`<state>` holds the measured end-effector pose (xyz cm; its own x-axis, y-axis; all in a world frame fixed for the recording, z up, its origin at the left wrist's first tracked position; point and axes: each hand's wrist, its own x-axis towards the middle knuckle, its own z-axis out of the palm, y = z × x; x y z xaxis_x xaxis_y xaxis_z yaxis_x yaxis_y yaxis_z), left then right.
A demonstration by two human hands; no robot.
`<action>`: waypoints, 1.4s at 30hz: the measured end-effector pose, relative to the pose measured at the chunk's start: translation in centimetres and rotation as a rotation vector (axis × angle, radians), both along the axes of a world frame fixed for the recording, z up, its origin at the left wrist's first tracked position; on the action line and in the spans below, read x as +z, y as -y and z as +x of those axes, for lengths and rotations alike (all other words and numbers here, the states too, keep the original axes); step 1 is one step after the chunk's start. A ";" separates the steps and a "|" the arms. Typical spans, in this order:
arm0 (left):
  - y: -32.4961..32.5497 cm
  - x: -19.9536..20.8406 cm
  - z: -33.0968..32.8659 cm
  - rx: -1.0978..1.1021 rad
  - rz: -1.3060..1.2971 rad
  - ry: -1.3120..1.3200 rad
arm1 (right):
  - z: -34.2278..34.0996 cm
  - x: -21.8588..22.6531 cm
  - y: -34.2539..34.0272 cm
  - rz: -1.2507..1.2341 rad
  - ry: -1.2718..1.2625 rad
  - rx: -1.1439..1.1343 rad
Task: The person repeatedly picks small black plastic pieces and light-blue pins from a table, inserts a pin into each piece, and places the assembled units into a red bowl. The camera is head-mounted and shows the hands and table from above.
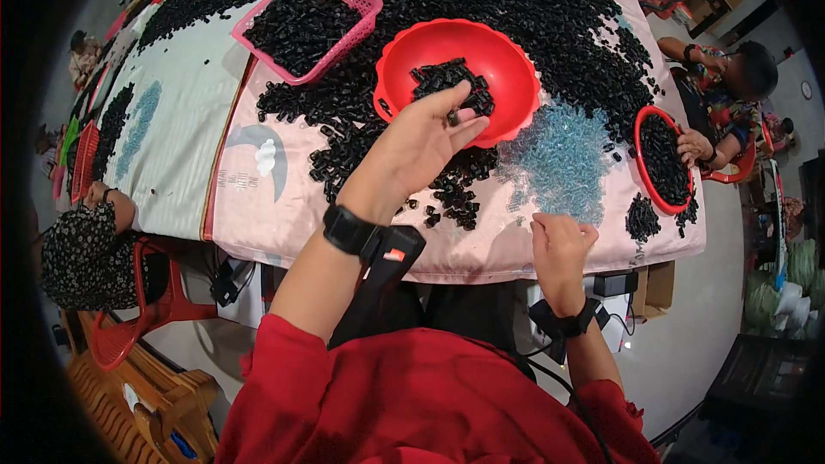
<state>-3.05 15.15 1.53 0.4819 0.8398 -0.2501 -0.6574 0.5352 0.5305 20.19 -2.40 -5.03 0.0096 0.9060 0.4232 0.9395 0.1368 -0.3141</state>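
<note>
My left hand (421, 142) reaches over the near rim of a scalloped red bowl (507, 77). A small dark piece (453, 119) shows between its curled fingers and thumb. Inside the bowl lies a heap of small black plastic pieces (443, 77). My right hand (563, 253) is closed at the table's near edge, thumb and fingers drawn together; whatever they pinch is too small or hidden to make out. Just beyond it spreads a pile of small clear bluish plastic pieces (559, 163). Loose black pieces (455, 198) lie between the bowl and the near edge.
A pink basket (371, 7) full of black pieces stands left of the bowl. A huge spread of black pieces (567, 0) covers the far table. At right, another person's hand (692, 146) touches a red basket (640, 155) of black pieces. A red chair (172, 292) stands lower left.
</note>
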 end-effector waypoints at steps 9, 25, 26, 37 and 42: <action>3.1 0.1 0.3 -0.053 0.161 -0.410 | -1.3 -0.3 -0.8 -0.066 0.202 0.021; 12.9 -8.2 4.5 -0.203 0.574 -0.794 | -1.0 0.4 -0.4 -0.345 -0.580 -0.018; 13.0 -7.9 4.5 -0.240 0.508 -0.769 | -0.9 0.4 -0.4 -0.337 -0.562 -0.004; 13.2 -8.8 5.3 -0.032 0.837 -1.235 | -0.3 -0.9 -0.2 -0.184 -0.612 -0.037; 13.5 -8.7 7.0 0.043 1.079 -1.477 | -0.1 -0.6 0.3 -0.273 -0.910 -0.156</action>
<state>3.93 1.61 -7.21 0.3704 0.9082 0.1948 0.6122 -0.3965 0.6841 20.10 -2.72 -5.62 0.3589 0.9329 -0.0315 0.3213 -0.1552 -0.9342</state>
